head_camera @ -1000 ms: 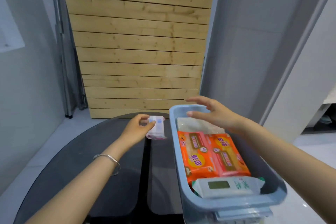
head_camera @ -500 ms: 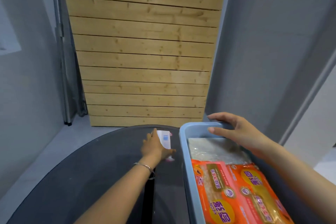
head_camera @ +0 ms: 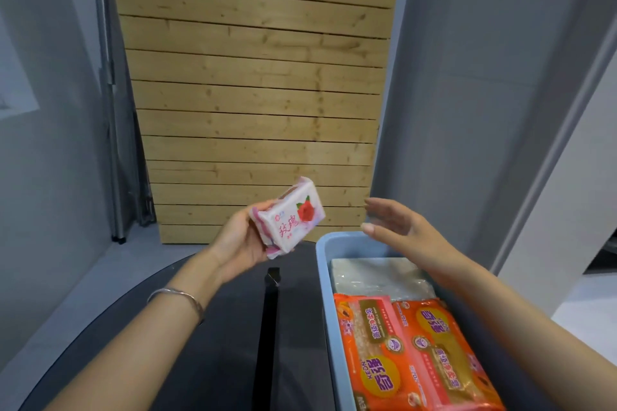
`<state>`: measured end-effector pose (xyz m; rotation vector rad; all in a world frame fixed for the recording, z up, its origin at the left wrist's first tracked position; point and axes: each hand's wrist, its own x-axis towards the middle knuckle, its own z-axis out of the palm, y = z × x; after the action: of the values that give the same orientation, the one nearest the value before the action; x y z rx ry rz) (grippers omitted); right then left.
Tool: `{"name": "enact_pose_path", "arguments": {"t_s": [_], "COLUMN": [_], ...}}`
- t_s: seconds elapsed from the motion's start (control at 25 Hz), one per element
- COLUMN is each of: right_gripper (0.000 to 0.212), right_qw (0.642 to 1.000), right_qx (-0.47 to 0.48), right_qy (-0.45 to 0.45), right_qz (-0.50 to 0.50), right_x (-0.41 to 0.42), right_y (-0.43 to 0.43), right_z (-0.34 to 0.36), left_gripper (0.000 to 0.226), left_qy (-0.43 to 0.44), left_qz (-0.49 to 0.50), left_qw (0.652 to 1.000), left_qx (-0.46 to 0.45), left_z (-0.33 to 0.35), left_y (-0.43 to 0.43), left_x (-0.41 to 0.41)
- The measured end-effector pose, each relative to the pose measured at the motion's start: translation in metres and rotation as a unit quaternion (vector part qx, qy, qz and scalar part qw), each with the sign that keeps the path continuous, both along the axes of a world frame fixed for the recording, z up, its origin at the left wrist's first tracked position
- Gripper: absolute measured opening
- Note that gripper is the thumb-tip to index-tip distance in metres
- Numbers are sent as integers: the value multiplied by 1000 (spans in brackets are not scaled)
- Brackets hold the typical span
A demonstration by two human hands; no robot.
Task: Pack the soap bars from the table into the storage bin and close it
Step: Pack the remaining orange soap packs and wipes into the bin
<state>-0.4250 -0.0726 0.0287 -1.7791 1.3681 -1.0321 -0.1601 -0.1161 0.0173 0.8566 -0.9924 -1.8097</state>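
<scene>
Glossy rectangular soap bar (head_camera: pixel 291 218), left grip (head_camera: pixel 243 243)

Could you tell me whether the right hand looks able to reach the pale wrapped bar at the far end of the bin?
Probably yes. The right hand hovers open above the bin, the pale wrapped bar lies uncovered just below it, and no lid is in the way.

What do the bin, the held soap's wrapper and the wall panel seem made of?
Bin: likely matte blue plastic, with a smooth moulded rim. Wrapper: glossy printed film or paper, crimped at the ends; unclear which. Panel: unfinished-looking wooden planks, with visible grain and knots.
</scene>
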Motion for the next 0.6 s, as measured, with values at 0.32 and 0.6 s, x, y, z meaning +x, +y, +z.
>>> {"name": "enact_pose_path", "arguments": {"t_s": [0.32, 0.6], "right_gripper": [36, 42], "right_qw": [988, 975], "right_qx": [17, 124], "right_qy": [-146, -27], "right_qz": [-46, -181], "right_x": [0, -23], "right_y": [39, 31], "right_z": [27, 13], "left_gripper": [74, 33], "left_qy": [-24, -384], "left_qz": [-181, 50], "left_qw": [983, 896], "left_qx": [2, -216], "left_z": [42, 12], "left_y": [44, 50], "left_x": [-59, -99]}}
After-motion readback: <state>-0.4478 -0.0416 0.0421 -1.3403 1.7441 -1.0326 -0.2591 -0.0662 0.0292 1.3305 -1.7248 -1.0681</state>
